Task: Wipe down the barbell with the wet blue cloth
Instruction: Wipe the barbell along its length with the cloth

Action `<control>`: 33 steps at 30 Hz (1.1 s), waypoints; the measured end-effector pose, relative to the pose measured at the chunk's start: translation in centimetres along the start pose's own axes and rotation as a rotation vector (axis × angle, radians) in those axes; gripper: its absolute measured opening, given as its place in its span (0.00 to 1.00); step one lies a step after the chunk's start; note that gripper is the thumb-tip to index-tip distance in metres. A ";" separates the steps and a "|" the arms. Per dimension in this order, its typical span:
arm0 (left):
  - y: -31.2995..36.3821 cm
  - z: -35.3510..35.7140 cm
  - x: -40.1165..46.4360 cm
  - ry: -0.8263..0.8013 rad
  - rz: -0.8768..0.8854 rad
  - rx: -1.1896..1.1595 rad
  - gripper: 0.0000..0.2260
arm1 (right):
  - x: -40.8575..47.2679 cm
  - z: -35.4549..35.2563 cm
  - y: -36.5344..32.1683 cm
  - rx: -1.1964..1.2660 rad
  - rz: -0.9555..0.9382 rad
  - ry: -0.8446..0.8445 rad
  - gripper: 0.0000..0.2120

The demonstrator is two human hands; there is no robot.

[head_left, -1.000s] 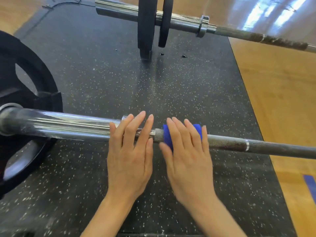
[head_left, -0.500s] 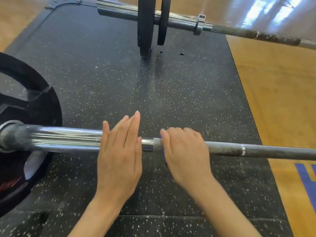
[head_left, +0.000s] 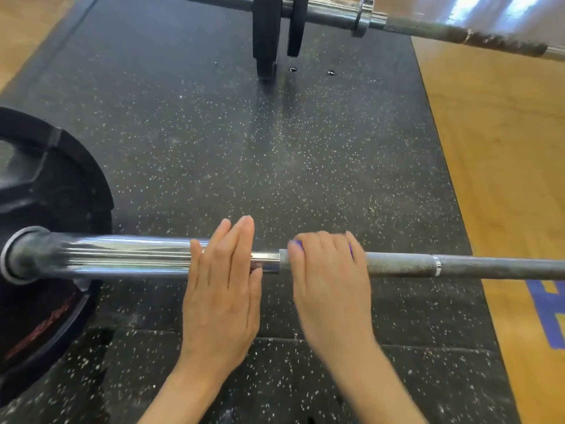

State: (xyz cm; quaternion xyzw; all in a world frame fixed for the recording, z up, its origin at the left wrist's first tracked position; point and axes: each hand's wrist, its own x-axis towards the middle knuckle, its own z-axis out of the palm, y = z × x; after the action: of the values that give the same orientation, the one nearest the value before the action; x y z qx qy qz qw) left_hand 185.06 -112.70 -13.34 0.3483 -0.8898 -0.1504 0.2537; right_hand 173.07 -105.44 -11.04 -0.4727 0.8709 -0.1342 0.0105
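Note:
The barbell lies across the near part of the view, its chrome sleeve on the left and its dark knurled shaft on the right. My left hand rests flat on the sleeve's inner end with straight fingers. Just to its right, my right hand curls over the start of the knurled shaft and grips the blue cloth against it. Only slivers of the cloth show at the edges of that hand.
A large black weight plate sits on the sleeve at the left. The bar rests over a black speckled rubber mat. A second barbell with two black plates lies at the far edge. Wooden floor runs along the right.
My right hand's fingers have curled down over the bar, hiding nearly all of the cloth. The left hand has slid slightly left on the sleeve and stays flat. The view has shifted.

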 end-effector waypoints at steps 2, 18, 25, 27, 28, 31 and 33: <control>0.2 -0.4 -0.6 -0.005 0.005 -0.019 0.25 | -4.0 0.7 -0.5 0.100 -0.008 0.113 0.22; 1.0 -1.6 -3.2 -0.046 0.008 0.097 0.25 | -3.9 -0.5 -0.4 0.041 0.054 0.080 0.16; 1.7 -3.0 -6.2 -0.103 0.005 0.100 0.25 | -0.4 -4.5 -0.8 -0.152 -0.165 -0.466 0.08; 1.6 -3.5 -6.2 -0.109 -0.018 0.081 0.24 | -3.2 -3.5 -1.5 -0.109 -0.061 -0.290 0.10; 1.6 -3.7 -6.2 -0.115 -0.028 0.065 0.24 | -5.6 -2.8 -1.8 -0.027 0.021 -0.156 0.07; 1.6 -4.0 -7.1 -0.122 -0.020 0.052 0.23 | -8.9 -1.2 -1.4 0.079 0.068 0.052 0.17; 1.7 -4.0 -7.9 -0.121 -0.009 0.056 0.23 | -7.0 -1.0 -0.8 -0.011 0.021 0.038 0.20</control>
State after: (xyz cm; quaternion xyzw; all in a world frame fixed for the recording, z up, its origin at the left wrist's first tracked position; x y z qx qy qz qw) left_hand 191.31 -106.41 -12.04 0.3494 -0.9058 -0.1472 0.1890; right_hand 177.45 -99.85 -10.64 -0.4609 0.8766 -0.1382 -0.0070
